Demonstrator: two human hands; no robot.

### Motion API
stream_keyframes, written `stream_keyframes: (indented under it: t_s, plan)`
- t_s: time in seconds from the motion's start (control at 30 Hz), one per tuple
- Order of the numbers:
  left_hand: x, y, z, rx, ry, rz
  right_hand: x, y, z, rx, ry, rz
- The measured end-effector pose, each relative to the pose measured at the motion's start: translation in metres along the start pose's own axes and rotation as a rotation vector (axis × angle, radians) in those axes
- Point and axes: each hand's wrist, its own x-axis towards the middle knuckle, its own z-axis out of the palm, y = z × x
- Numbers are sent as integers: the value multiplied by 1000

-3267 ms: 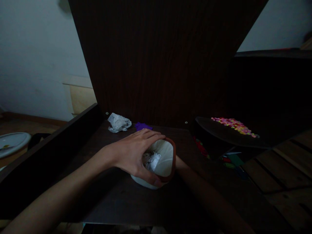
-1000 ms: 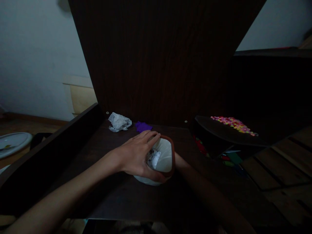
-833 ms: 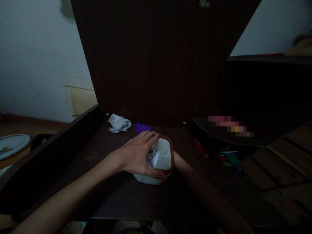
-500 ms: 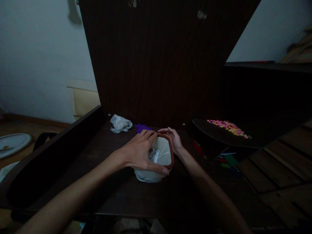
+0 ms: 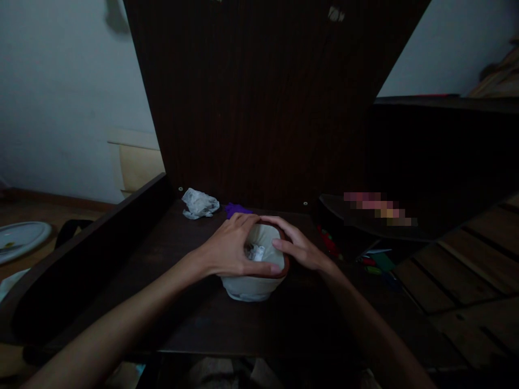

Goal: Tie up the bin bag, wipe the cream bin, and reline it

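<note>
A small bin (image 5: 252,289) with a brown rim and a whitish plastic liner stands on the dark desk top. Crumpled bits of litter (image 5: 255,252) lie inside it. My left hand (image 5: 229,246) spans the left side of the rim, its thumb along the front edge and its fingers at the back. On the right side my right hand (image 5: 302,246) grips the rim, thumb over the inner edge and fingers round the back. Parts of the rim are hidden under both hands.
Behind the bin lie a crumpled white plastic bag (image 5: 200,204) and a purple piece (image 5: 237,210). A raised side panel (image 5: 93,254) bounds the desk on the left. At the right is a dark curved shelf (image 5: 332,208) with a pixelated patch; small coloured items (image 5: 381,262) sit below it.
My right hand has closed onto the rim, its thumb now over the inner edge. My left hand keeps its hold, its thumb now lying along the front rim.
</note>
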Motion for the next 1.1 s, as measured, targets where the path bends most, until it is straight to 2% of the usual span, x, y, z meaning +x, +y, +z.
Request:
stream_keyframes:
  t_s: [0.13, 0.27, 0.43, 0.7, 0.8, 0.87, 1.0, 1.1]
  plan:
    - [-4, -3, 0, -58, 12, 1, -8, 1, -3, -135, -77, -82]
    - [-4, -7, 1, -39, -7, 4, -9, 6, -6, -207, -146, -87]
    - [-2, -9, 5, 9, 6, -6, -9, 8, -4, -211, -126, -28]
    - [-2, -9, 6, -88, 32, -16, -11, 12, 1, -143, -79, -52]
    - [-3, -11, 7, -198, 54, -57, -11, 16, 7, -87, -26, -70]
    - [-6, -16, 8, -297, 125, -94, -13, 21, 12, -37, 34, -87]
    - [-24, -38, 11, -440, 323, -97, -23, 31, 19, 91, 279, -84]
    - [-52, -60, 25, -532, 345, -129, -40, 41, 25, 179, 421, -19]
